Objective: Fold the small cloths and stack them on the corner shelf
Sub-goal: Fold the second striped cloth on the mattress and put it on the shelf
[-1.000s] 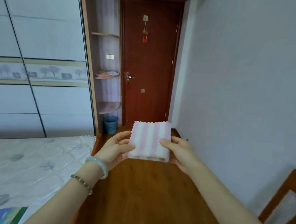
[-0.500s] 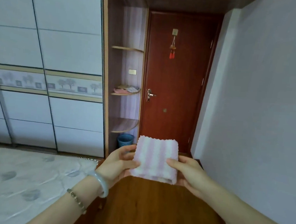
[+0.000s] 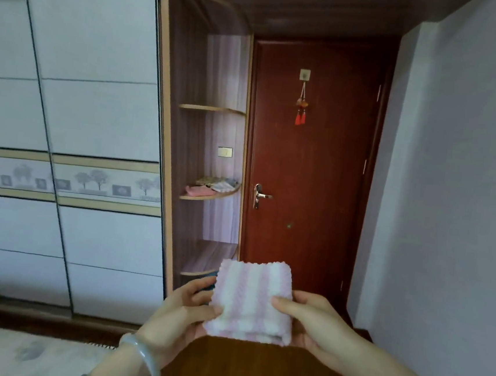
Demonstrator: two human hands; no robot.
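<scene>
A folded pink-and-white striped cloth (image 3: 252, 300) is held flat in front of me over the far end of a brown table (image 3: 253, 373). My left hand (image 3: 181, 311) grips its left edge, thumb on top. Its right edge is gripped the same way by my right hand (image 3: 315, 321). Ahead and to the left stands the corner shelf (image 3: 209, 194) beside the wardrobe. On its middle board lie a folded pink cloth (image 3: 195, 190) and other folded cloths (image 3: 221, 185).
A red-brown door (image 3: 309, 163) with a metal handle (image 3: 259, 195) and a red tassel (image 3: 301, 108) is straight ahead. White sliding wardrobe doors (image 3: 78, 141) fill the left. A plain wall (image 3: 452, 192) runs along the right. A bed corner (image 3: 13, 350) is at lower left.
The view has lifted and drawn nearer to the shelf and door. Both hands keep the same hold on the striped cloth; the chair and most of the bed have left view.
</scene>
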